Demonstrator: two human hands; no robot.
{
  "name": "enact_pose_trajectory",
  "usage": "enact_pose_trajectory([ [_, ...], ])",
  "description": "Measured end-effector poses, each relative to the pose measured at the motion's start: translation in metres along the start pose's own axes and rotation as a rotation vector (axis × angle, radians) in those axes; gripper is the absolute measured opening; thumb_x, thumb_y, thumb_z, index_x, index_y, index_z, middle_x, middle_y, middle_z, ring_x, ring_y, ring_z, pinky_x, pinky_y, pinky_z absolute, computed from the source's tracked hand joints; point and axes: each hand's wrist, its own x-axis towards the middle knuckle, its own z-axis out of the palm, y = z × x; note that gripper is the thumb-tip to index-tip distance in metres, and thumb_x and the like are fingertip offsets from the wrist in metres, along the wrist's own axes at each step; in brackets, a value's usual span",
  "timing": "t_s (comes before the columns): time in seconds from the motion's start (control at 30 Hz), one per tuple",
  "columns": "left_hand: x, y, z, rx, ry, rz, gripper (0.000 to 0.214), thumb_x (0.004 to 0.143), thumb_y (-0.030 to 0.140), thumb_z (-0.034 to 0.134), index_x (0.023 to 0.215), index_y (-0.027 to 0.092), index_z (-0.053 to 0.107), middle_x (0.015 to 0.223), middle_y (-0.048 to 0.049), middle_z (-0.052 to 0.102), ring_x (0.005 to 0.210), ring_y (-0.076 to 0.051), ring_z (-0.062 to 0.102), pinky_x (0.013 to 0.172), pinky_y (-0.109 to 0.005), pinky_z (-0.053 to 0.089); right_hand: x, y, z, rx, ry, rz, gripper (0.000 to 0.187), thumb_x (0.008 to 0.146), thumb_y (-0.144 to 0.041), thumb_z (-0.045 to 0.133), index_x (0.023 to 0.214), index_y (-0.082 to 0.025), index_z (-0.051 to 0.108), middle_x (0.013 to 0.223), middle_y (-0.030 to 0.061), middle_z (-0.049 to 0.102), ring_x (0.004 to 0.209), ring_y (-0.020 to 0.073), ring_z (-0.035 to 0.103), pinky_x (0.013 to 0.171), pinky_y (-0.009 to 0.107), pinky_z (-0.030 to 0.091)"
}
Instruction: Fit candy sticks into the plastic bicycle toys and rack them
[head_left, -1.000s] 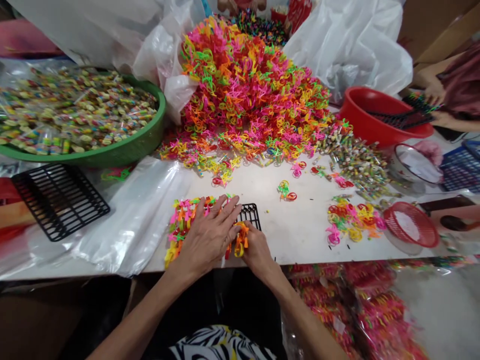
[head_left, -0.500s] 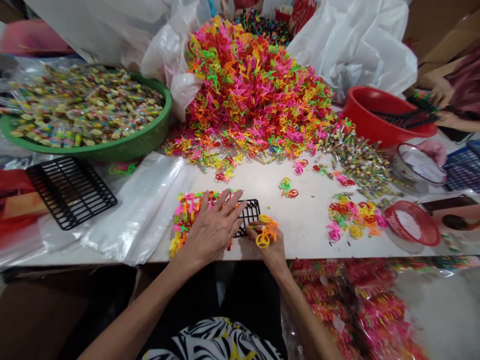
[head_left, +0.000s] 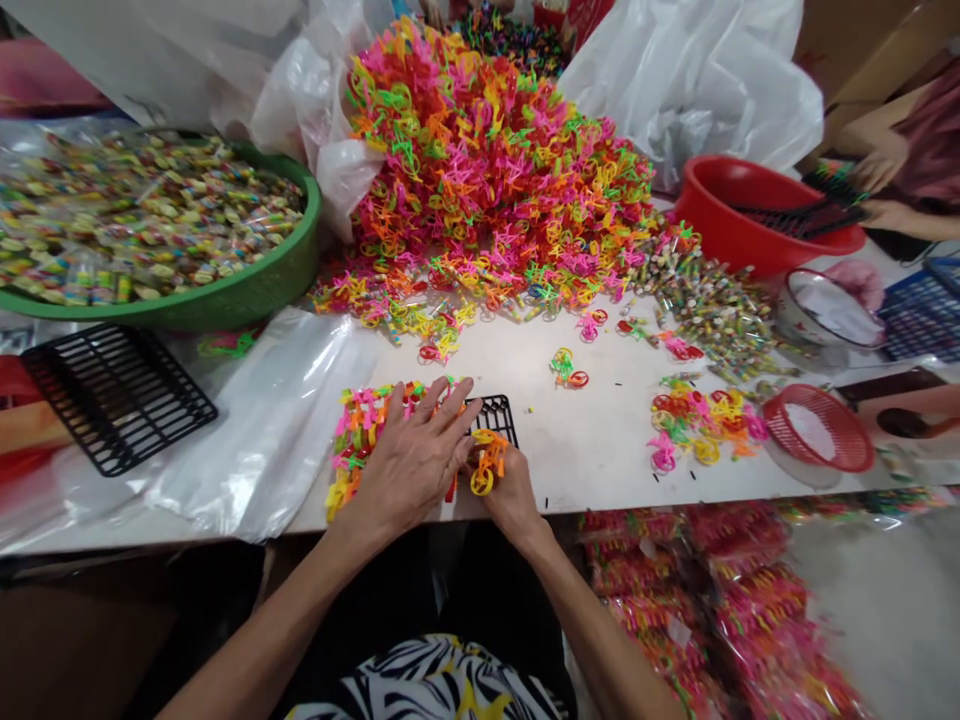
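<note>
In the head view, the left hand lies flat with fingers spread across a black grid rack, its grip loose and closed on nothing. The right hand has its grip pinched on an orange-and-yellow toy bicycle, held over the rack's near right part, by the left thumb. Small bright toys fill the rack's left side, while bars show bare at the right. Where the toy's lower end meets the rack is hidden by the fingers.

The rack sits near the front edge of the counter, so a hard downward push could tip or slide it toward the lap if the left palm bore unevenly. A crooked push might bend the thin plastic wheels, and dragging the palm sideways could dislodge neighbouring toys. A slack pinch would drop the bicycle.
</note>
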Motion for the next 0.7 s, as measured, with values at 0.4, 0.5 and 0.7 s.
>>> enact_pose_trajectory([
  [0.4, 0.0, -0.001, 0.002, -0.042, -0.034, -0.011, 0.041, 0.09, 0.034, 0.03, 0.129, 0.029, 0.041, 0.144, 0.0006, 0.031, 0.131, -0.027, 0.026, 0.105, -0.057, 0.012, 0.005, -0.005, -0.007, -0.211, -0.106, -0.069, 0.014, 0.074, -0.01, 0.048, 0.073, -0.017, 0.061, 0.081, 0.0068, 0.059, 0.071, 0.0166, 0.054, 0.061, 0.024, 0.041],
  [0.5, 0.0, -0.001, 0.0, -0.052, -0.044, -0.016, 0.043, 0.089, 0.039, 0.032, 0.13, 0.028, 0.04, 0.144, -0.0005, 0.03, 0.131, -0.028, 0.025, 0.106, -0.057, 0.011, 0.004, -0.013, -0.003, -0.404, -0.169, -0.032, 0.016, 0.073, -0.01, 0.05, 0.081, -0.016, 0.063, 0.091, 0.0098, 0.058, 0.066, 0.0158, 0.054, 0.057, 0.025, 0.039],
  [0.7, 0.0, 0.003, -0.006, -0.062, -0.035, -0.01, 0.044, 0.088, 0.046, 0.032, 0.127, 0.03, 0.043, 0.143, -0.0013, 0.033, 0.131, -0.03, 0.026, 0.105, -0.059, 0.01, 0.002, -0.023, 0.002, -0.479, -0.172, 0.015, 0.02, 0.073, -0.012, 0.053, 0.09, -0.016, 0.062, 0.097, 0.0106, 0.058, 0.066, 0.0158, 0.056, 0.056, 0.025, 0.039],
])
